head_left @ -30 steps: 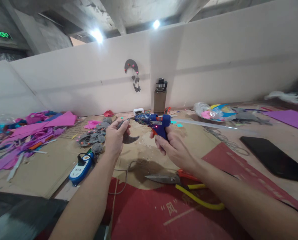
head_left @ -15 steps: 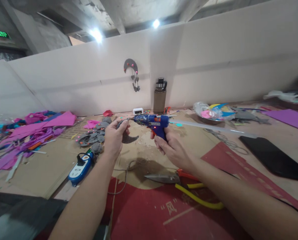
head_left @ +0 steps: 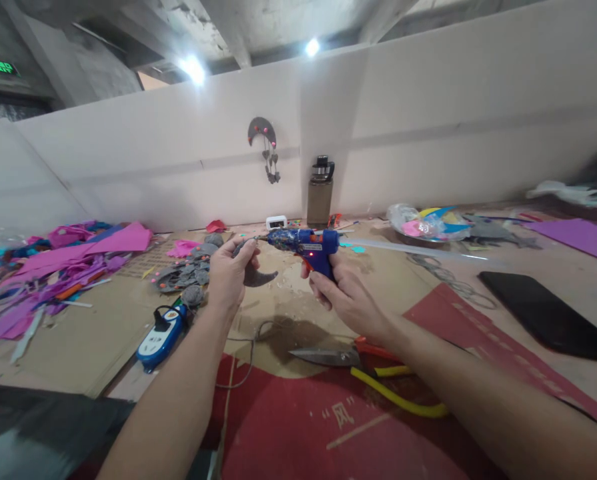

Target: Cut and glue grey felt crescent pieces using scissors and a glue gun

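Note:
My right hand (head_left: 345, 293) is closed round the handle of a blue hot glue gun (head_left: 303, 241), with a small red light lit on its side. A long clear glue stick (head_left: 403, 247) juts from the back of the gun. My left hand (head_left: 231, 270) pinches a grey felt crescent moon (head_left: 261, 277), whose lower tip curves out to the right. The gun's nozzle points left at the upper part of the crescent, close to my left fingertips; whether it touches the felt is hard to make out.
Large scissors (head_left: 398, 397) lie below my hands on red-printed cardboard (head_left: 288, 427). A blue-and-white power strip (head_left: 162, 339) and grey felt pieces (head_left: 181, 270) sit left. A phone-like black slab (head_left: 548, 313) is right; a bottle (head_left: 319, 193) stands behind. A finished-looking crescent ornament (head_left: 263, 133) hangs on the wall.
Both hands, the glue gun and the crescent stay almost in place. The glue stick's far end has swung slightly upward.

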The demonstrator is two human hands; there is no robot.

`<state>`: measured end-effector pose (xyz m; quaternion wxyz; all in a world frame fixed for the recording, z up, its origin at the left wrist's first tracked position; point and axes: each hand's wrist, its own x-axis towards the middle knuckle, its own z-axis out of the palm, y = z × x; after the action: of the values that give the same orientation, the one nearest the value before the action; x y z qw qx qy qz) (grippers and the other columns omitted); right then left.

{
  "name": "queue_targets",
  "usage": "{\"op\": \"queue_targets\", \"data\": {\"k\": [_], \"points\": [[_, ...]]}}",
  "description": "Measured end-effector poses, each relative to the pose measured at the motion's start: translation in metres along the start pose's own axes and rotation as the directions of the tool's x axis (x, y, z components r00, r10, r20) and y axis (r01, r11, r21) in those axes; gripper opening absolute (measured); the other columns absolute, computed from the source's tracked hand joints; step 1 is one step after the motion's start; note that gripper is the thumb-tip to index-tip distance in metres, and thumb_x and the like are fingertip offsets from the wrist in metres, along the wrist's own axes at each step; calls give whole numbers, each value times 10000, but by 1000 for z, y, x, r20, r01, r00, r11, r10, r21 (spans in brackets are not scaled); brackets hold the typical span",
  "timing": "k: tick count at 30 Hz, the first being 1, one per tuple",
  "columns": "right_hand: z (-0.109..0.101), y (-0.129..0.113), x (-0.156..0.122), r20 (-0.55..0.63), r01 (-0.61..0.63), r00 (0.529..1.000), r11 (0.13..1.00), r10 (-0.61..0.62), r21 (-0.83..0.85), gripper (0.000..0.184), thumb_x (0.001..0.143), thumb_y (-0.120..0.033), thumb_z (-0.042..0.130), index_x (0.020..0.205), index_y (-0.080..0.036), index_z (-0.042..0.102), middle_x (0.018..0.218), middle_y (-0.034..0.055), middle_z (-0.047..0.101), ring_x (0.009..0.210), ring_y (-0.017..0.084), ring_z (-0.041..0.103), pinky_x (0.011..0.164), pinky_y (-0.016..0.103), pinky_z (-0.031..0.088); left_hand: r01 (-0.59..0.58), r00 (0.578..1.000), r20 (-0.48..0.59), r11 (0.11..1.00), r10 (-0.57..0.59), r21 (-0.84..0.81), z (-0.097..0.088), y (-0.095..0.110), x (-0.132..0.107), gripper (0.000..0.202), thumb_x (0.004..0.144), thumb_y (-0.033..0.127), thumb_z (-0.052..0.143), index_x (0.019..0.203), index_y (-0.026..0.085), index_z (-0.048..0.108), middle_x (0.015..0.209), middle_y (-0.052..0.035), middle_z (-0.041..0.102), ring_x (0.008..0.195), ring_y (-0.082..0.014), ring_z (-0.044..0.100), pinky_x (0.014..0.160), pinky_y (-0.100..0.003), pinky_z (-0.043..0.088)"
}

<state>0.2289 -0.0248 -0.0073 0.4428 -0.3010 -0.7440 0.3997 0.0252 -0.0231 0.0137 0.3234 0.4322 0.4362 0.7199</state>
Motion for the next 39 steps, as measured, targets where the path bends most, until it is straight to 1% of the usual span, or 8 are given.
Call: {"op": "queue_targets", "data": {"k": [10, 14, 18, 21, 24, 28, 33, 39], "points": [[-19, 25, 26, -65, -294, 952, 952, 300, 86, 136, 870, -346, 466, 898, -214, 466, 629, -28, 525, 489, 121, 496, 449, 249, 430, 8, 1000, -1, 1000, -8, 11, -1, -1, 1, 273, 637, 380, 757, 751, 162, 637, 614, 26, 598, 439, -54, 494, 450, -177, 414], [-40, 52, 37, -131, -444, 888, 748, 440, -493, 96, 843, -247, 501, 776, -182, 527, 703, 87, 609, 673, 206, 609, 637, 324, 469, -115, 993, 21, 977, 113, 182, -1, -2, -5, 217, 690, 370, 717, 772, 173, 679, 647, 9, 622, 484, -68, 516, 473, -179, 415], [-45, 53, 34, -331, -424, 905, 506, 267, -751, 180, 797, -264, 599, 882, -106, 609, 1044, 252, 598, 1070, 356, 540, 892, 458, 388, -235, 970, 31, 895, 241, 379, 1, -1, -13, 153, 715, 325, 694, 777, 185, 703, 680, -5, 641, 571, -97, 544, 533, -194, 435], [-32, 37, 31, -310, -323, 939, 689, 148, -649, 209, 832, -294, 547, 946, -130, 607, 1031, 176, 603, 997, 282, 545, 865, 420, 401, -327, 936, 42, 824, 348, 463, 4, -1, -19, 84, 701, 270, 701, 744, 199, 706, 677, -3, 642, 614, -117, 555, 598, -217, 456], [-12, 15, 29, -80, -150, 987, 965, 136, -214, 204, 847, -314, 488, 922, -167, 608, 830, 41, 599, 771, 168, 538, 734, 314, 423, -428, 893, 114, 746, 435, 509, 8, -1, -24, 46, 691, 221, 700, 733, 206, 711, 686, -6, 660, 624, -122, 573, 641, -228, 465], [6, -3, 25, -4, -174, 984, 973, 177, 153, 237, 799, -345, 523, 918, -180, 644, 721, -16, 539, 685, 128, 477, 679, 279, 386, -517, 851, 211, 690, 482, 506, 12, -3, -29, 69, 664, 181, 704, 730, 199, 715, 703, -13, 686, 634, -122, 604, 631, -218, 472], [5, -6, 23, 2, -177, 983, 951, 182, 253, 215, 763, -366, 575, 854, -183, 640, 696, -26, 522, 668, 116, 457, 655, 272, 363, -637, 770, 353, 597, 532, 488, 12, -7, -29, 44, 699, 182, 672, 739, 183, 691, 707, -10, 685, 641, -111, 614, 623, -212, 487], [-1, -12, 24, 29, -157, 988, 955, 155, 253, 180, 762, -354, 595, 815, -184, 616, 686, -33, 512, 657, 108, 462, 654, 273, 371, -545, 839, 337, 679, 428, 492, 12, -6, -32, 61, 734, 231, 665, 757, 176, 681, 718, -8, 694, 634, -109, 622, 609, -214, 502]]}}
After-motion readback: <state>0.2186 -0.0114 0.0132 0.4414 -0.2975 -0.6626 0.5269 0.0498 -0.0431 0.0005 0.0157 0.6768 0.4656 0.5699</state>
